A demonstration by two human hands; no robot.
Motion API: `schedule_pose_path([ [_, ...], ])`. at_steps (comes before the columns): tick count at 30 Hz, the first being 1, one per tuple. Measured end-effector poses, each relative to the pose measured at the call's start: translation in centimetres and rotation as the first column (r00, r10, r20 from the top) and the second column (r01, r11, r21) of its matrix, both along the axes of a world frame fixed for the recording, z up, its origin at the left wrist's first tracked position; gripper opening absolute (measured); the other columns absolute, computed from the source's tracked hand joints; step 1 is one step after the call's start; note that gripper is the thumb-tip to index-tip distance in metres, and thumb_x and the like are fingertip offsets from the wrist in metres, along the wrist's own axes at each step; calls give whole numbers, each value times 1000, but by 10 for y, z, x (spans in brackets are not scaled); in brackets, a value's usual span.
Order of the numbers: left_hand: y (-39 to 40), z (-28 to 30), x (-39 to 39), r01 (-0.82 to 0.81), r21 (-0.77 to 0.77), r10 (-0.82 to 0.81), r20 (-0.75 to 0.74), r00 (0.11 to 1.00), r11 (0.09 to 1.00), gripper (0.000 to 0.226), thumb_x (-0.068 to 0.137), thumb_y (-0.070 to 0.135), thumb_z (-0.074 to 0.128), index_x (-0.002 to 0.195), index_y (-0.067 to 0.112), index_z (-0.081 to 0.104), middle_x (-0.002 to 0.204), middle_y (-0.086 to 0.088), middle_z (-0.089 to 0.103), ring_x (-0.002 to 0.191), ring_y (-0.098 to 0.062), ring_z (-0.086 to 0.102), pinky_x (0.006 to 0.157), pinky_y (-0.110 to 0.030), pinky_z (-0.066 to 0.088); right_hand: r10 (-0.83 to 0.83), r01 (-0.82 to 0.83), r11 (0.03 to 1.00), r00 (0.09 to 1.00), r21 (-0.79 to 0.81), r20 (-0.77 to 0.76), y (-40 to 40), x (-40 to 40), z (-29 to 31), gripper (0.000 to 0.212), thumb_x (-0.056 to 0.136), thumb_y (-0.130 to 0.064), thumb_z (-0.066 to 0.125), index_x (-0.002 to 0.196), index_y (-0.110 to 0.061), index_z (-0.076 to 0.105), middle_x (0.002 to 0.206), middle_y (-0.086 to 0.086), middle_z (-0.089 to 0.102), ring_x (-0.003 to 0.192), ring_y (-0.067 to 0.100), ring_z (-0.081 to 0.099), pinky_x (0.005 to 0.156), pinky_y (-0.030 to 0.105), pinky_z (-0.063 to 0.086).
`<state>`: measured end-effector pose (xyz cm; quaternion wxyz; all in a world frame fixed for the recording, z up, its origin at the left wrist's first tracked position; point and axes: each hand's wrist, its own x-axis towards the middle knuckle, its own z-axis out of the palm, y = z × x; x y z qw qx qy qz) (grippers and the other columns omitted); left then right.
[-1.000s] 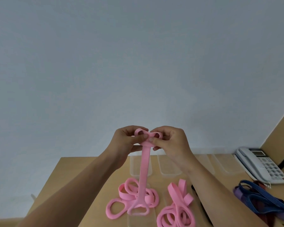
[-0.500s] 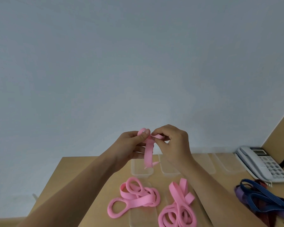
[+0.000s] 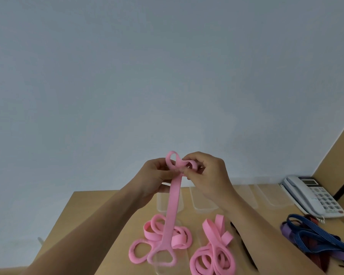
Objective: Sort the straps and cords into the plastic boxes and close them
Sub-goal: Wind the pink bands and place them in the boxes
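Both hands pinch one pink strap raised above the tabletop.

The left hand and right hand each pinch the looped top of the pink strap, whose tail hangs down to a loop. On the tabletop lie two piles of pink straps, clear plastic boxes, blue cords and a telephone.
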<state>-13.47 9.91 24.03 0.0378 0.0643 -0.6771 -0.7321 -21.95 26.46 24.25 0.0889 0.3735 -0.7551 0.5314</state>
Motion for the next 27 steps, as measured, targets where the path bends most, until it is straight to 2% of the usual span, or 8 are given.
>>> schedule_pose_path([
  [4, 3, -2, 0, -31, -4, 31, 2, 1000, 1000, 16, 93, 10, 70, 108, 8, 76, 109, -15, 75, 90, -26, 74, 73, -32, 59, 95, -94, 995, 989, -15, 117, 4, 3, 4, 31, 74, -8, 87, 99, -19, 73, 90, -12, 73, 85, 12, 69, 74, 31, 61],
  [10, 6, -1, 0, -40, 110, 33, 70, 997, 993, 34, 88, 28, 75, 111, 3, 71, 100, -16, 76, 79, -24, 72, 71, -32, 59, 103, -93, 993, 984, -71, 148, 8, 3, 8, 27, 77, 3, 81, 89, -21, 77, 84, -8, 74, 78, 20, 71, 74, 43, 62],
  [14, 5, 1, 0, 21, 83, -30, 110, 993, 996, 35, 91, 36, 71, 112, 8, 73, 102, -14, 75, 85, -26, 72, 77, -36, 60, 52, -48, 997, 996, -60, 65, 7, 6, 1, 23, 77, 5, 79, 81, -17, 79, 80, -11, 74, 78, 15, 71, 72, 40, 60],
  [16, 3, 1, 0, 53, 144, -67, 92, 994, 988, 32, 90, 30, 73, 115, 8, 71, 108, -16, 74, 92, -28, 72, 84, -39, 60, 29, -29, 997, 1000, -73, -6, 7, 6, -2, 22, 76, 8, 78, 79, -14, 79, 79, -7, 75, 77, 14, 71, 69, 39, 59],
  [19, 1, 1, 3, 79, 246, -99, 70, 993, 966, 48, 83, 22, 83, 125, 6, 65, 116, -20, 72, 102, -32, 71, 88, -41, 59, 4, -8, 999, 993, -39, -122, 9, 4, -4, 25, 75, 14, 74, 79, -10, 79, 81, 0, 75, 78, 15, 70, 68, 38, 58],
  [21, 1, 0, 4, 86, 283, -107, 60, 992, 955, 56, 79, 20, 85, 128, 5, 61, 120, -23, 71, 109, -35, 71, 87, -40, 60, 4, -6, 1000, 982, -8, -187, 10, 4, -5, 26, 74, 16, 72, 81, -8, 80, 83, 1, 75, 79, 15, 71, 70, 37, 58],
  [24, 2, 0, 2, 71, 295, -87, 41, 995, 953, 50, 86, 20, 78, 128, 3, 59, 119, -22, 72, 110, -37, 70, 85, -37, 60, 21, -15, 1000, 964, 24, -266, 11, 5, -8, 29, 73, 17, 71, 85, -6, 80, 91, 2, 75, 81, 12, 69, 75, 27, 57],
  [27, 2, -2, -2, 38, 325, -50, 28, 998, 945, 44, 91, 5, 68, 132, 1, 51, 116, -26, 71, 111, -39, 70, 87, -37, 60, 60, -45, 997, 965, 62, -255, 12, 9, -8, 27, 76, 10, 76, 94, -9, 81, 102, 0, 72, 89, 9, 67, 83, 20, 53],
])
